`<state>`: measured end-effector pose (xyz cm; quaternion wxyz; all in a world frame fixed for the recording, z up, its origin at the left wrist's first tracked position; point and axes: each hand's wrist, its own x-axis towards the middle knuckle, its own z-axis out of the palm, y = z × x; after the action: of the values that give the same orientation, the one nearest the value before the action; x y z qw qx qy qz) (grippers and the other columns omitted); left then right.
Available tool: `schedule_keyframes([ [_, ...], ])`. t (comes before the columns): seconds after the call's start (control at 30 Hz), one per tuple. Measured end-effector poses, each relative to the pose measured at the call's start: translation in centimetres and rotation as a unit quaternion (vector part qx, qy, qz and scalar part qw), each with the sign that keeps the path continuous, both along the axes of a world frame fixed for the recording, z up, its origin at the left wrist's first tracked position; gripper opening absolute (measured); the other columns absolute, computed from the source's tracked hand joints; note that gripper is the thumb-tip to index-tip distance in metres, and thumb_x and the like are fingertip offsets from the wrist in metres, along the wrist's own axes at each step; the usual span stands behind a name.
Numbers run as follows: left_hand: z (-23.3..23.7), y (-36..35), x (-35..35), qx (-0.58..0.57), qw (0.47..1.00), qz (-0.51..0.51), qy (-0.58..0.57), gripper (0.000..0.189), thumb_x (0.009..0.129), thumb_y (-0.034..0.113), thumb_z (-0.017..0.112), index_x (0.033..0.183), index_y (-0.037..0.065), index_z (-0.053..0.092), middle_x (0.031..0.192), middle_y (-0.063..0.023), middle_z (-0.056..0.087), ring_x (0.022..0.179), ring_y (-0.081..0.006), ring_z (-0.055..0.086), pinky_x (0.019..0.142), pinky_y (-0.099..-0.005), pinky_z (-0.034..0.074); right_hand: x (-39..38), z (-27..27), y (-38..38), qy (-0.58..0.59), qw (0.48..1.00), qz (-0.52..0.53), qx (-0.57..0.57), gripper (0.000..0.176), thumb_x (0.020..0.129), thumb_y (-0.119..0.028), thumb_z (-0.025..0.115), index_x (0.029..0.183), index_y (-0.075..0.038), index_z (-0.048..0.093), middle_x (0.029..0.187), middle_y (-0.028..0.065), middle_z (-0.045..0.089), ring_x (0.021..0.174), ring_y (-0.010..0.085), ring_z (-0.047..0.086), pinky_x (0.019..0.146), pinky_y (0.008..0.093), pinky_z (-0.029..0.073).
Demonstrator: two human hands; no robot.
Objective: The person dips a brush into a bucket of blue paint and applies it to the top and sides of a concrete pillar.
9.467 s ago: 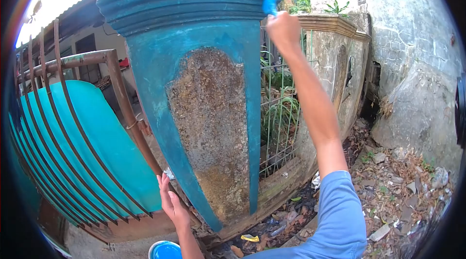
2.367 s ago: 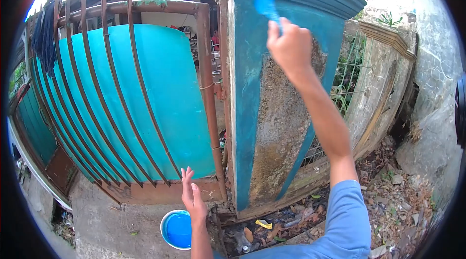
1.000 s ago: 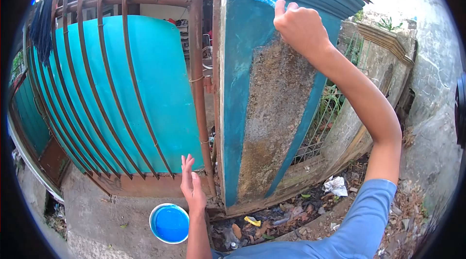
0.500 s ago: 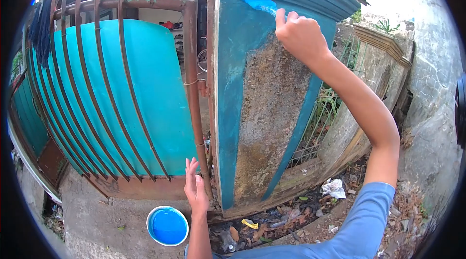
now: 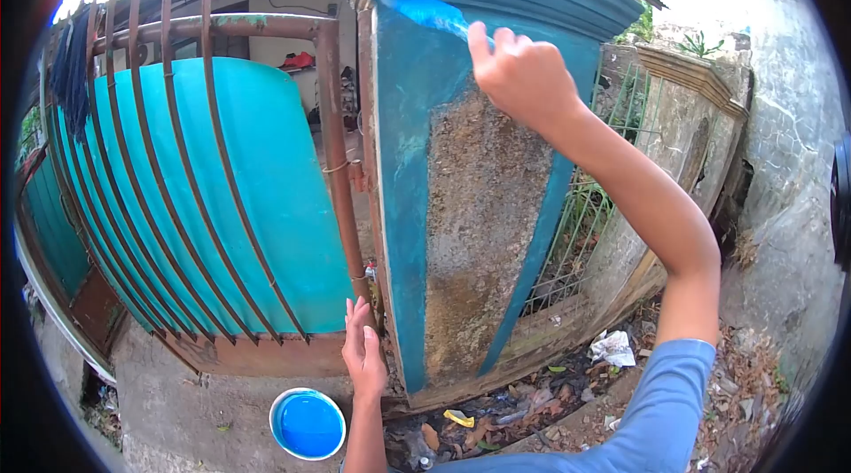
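My right hand [image 5: 525,74] is raised to the top of a blue-painted pillar [image 5: 403,207], its fingers closed round a paintbrush [image 5: 462,27]. Most of the brush is hidden behind the fingers; its paint-covered end lies against the pillar just below the moulding. A bright, wet-looking blue paint patch [image 5: 421,10] runs from the brush to the pillar's left edge. Low in front of the gate, my left hand [image 5: 363,353] holds nothing, with its fingers stretched upward and apart from the thumb. Beside that wrist, a white-rimmed bucket [image 5: 275,436] of blue paint stands on the concrete.
A brown metal gate [image 5: 332,118] with turquoise sheeting [image 5: 266,207] stands left of the pillar. To the right runs a low wall with a green grille [image 5: 576,242]. Dry leaves, white crumpled litter [image 5: 612,348] and a yellow wrapper [image 5: 458,418] lie along the pillar's foot.
My right hand has moved left along the pillar's top with the paintbrush. The bright blue patch now reaches the left edge. The view has shifted slightly; my left hand stays open.
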<state>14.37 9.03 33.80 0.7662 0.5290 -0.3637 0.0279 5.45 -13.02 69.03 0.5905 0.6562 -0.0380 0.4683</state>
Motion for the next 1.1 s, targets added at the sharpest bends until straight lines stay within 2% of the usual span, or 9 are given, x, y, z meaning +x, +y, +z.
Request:
schedule_keyframes([
  [0.17,0.5,-1.0,-0.7,0.004,1.000,-0.014,-0.025,0.036,0.098,0.016,0.042,0.128,-0.004,0.050,0.144,-0.0224,0.039,0.144,-0.0315,0.018,0.114,-0.0448,0.017,-3.4,2.0,-4.6,-0.035,0.993,-0.039,0.105,0.011,0.080,-0.009,0.056,0.085,0.000,0.058,0.063,0.0108,0.063,0.054,0.0237,0.067,0.043,0.0337,0.052],
  [0.23,0.7,-1.2,-0.7,0.004,0.999,-0.019,-0.034,0.036,0.098,0.016,0.041,0.128,-0.004,0.050,0.144,-0.0221,0.040,0.144,-0.0315,0.018,0.114,-0.0448,0.016,-6.6,2.6,-8.0,-0.074,0.981,-0.066,0.166,0.018,0.092,-0.021,0.051,0.093,-0.005,0.059,0.067,0.0134,0.063,0.057,0.0302,0.065,0.049,0.0395,0.052],
  [0.37,0.7,-1.3,-0.3,0.006,0.998,-0.016,-0.056,0.036,0.098,0.015,0.041,0.128,-0.004,0.049,0.144,-0.0215,0.040,0.144,-0.0315,0.018,0.115,-0.0448,0.016,-11.8,1.4,-10.3,-0.236,0.910,-0.023,0.341,0.027,0.092,-0.028,0.053,0.092,-0.004,0.064,0.069,0.0198,0.065,0.066,0.0362,0.065,0.057,0.0466,0.052],
  [0.4,0.7,-1.3,-0.2,0.006,0.998,-0.016,-0.057,0.036,0.098,0.015,0.040,0.128,-0.004,0.049,0.144,-0.0214,0.040,0.144,-0.0315,0.019,0.115,-0.0448,0.016,-11.6,1.1,-10.5,-0.236,0.911,-0.018,0.339,0.027,0.092,-0.028,0.053,0.092,-0.004,0.064,0.069,0.0198,0.065,0.066,0.0362,0.065,0.057,0.0466,0.052],
  [0.47,0.5,-1.3,-0.1,0.001,0.999,-0.020,-0.045,0.037,0.097,0.015,0.041,0.128,-0.004,0.049,0.144,-0.0206,0.041,0.143,-0.0319,0.020,0.115,-0.0445,0.015,-11.4,0.6,-10.5,-0.307,0.852,-0.002,0.424,0.030,0.092,-0.027,0.050,0.091,0.000,0.064,0.076,0.0197,0.068,0.070,0.0370,0.067,0.062,0.0467,0.054],
  [0.53,0.9,-0.5,0.0,0.006,0.999,-0.017,-0.050,0.037,0.097,0.015,0.041,0.128,-0.004,0.049,0.144,-0.0211,0.041,0.143,-0.0319,0.020,0.114,-0.0446,0.016,-8.5,0.6,-11.5,-0.277,0.845,0.006,0.456,0.032,0.091,-0.027,0.051,0.092,0.002,0.066,0.078,0.0213,0.068,0.075,0.0396,0.067,0.068,0.0480,0.054],
  [0.6,1.4,0.6,0.1,0.010,0.998,-0.008,-0.054,0.037,0.098,0.015,0.042,0.128,-0.003,0.050,0.144,-0.0221,0.041,0.144,-0.0320,0.019,0.114,-0.0449,0.017,-4.5,0.3,-7.5,-0.279,0.819,0.068,0.497,0.032,0.090,-0.024,0.051,0.090,0.003,0.068,0.082,0.0254,0.067,0.080,0.0416,0.067,0.073,0.0497,0.054],
  [0.83,-0.2,4.2,2.7,0.004,0.998,0.050,-0.039,0.038,0.098,0.019,0.044,0.129,-0.002,0.051,0.144,-0.0236,0.039,0.144,-0.0318,0.018,0.113,-0.0462,0.019,6.5,-2.1,4.5,-0.192,0.852,0.247,0.420,0.025,0.087,-0.022,0.057,0.093,0.001,0.066,0.064,0.0230,0.063,0.063,0.0407,0.065,0.058,0.0479,0.054],
  [1.1,-0.6,6.6,3.2,0.009,0.995,0.095,-0.020,0.037,0.098,0.019,0.043,0.127,-0.002,0.051,0.144,-0.0235,0.040,0.144,-0.0313,0.018,0.113,-0.0450,0.018,7.3,-4.0,7.5,-0.141,0.865,0.322,0.360,0.026,0.088,-0.020,0.058,0.100,0.001,0.065,0.063,0.0188,0.063,0.058,0.0360,0.064,0.052,0.0445,0.052],
])
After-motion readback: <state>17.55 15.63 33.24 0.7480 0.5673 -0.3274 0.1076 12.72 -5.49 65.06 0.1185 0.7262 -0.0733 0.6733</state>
